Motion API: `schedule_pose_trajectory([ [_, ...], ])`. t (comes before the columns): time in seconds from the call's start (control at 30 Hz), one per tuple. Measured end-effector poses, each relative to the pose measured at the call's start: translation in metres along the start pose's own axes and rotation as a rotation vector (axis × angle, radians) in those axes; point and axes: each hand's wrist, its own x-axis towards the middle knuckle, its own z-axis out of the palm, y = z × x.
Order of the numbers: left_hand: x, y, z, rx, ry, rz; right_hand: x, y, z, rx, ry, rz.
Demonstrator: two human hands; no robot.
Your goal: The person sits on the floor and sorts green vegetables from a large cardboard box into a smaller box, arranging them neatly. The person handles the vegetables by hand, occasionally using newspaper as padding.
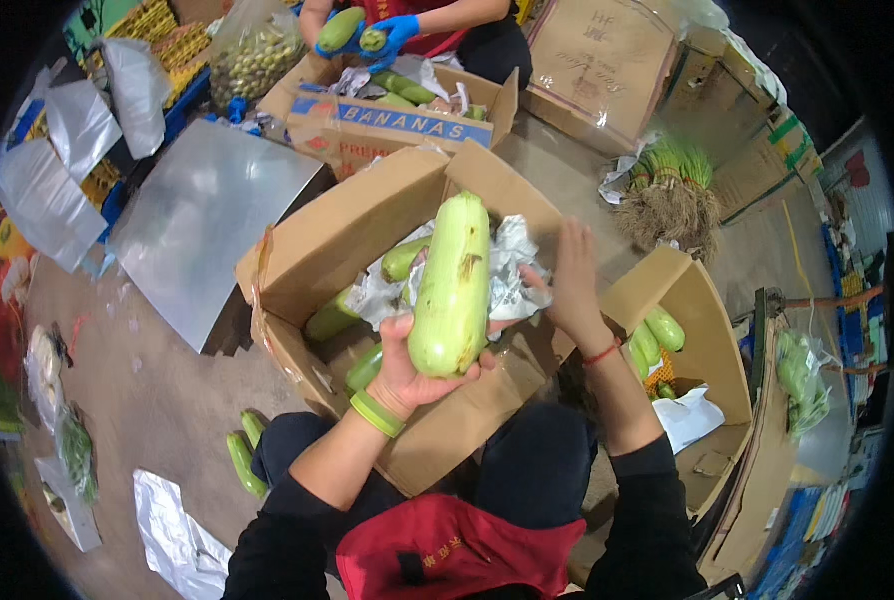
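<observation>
My left hand [409, 375] grips the lower end of a large pale green zucchini [454, 292], held upright in view above an open cardboard box [357, 217]. Brown blemishes mark the zucchini's skin. To its right is my right hand [573, 277], slightly blurred, with fingers stretched and thumb apart. The thumb overlaps the edge of crumpled printed paper [514, 259]; whether they touch I cannot tell. Behind the held zucchini, more paper and several darker green zucchini [406, 259] lie in the box, partly hidden.
Ahead, a person's blue-gloved hands [394, 37] hold two zucchini over a banana carton [387, 124]. A second box [717, 450] with zucchini stands at right. Beyond it lie bundled rooted greens [672, 191]. A metal-topped block [207, 217] sits left; two zucchini [244, 461] rest on the floor.
</observation>
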Motion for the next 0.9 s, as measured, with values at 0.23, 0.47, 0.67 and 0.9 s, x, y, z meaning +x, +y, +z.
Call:
schedule_pose_trajectory([
  [0.23, -0.009, -0.001, 0.006, 0.186, -0.031, -0.099, 0.014, 0.035, 0.068, -0.564, -0.152, -0.006],
  [0.47, -0.011, -0.006, 0.012, 0.235, -0.086, -0.066, 0.058, 0.035, 0.094, -0.56, 0.065, 0.044],
  [0.67, -0.001, -0.008, 0.006, -0.035, -0.09, -0.057, 0.045, 0.035, 0.098, -0.526, 0.078, -0.062],
  [0.9, 0.008, -0.007, 0.029, -0.106, 0.082, 0.07, 0.015, -0.006, 0.043, -0.143, 0.063, -0.147],
])
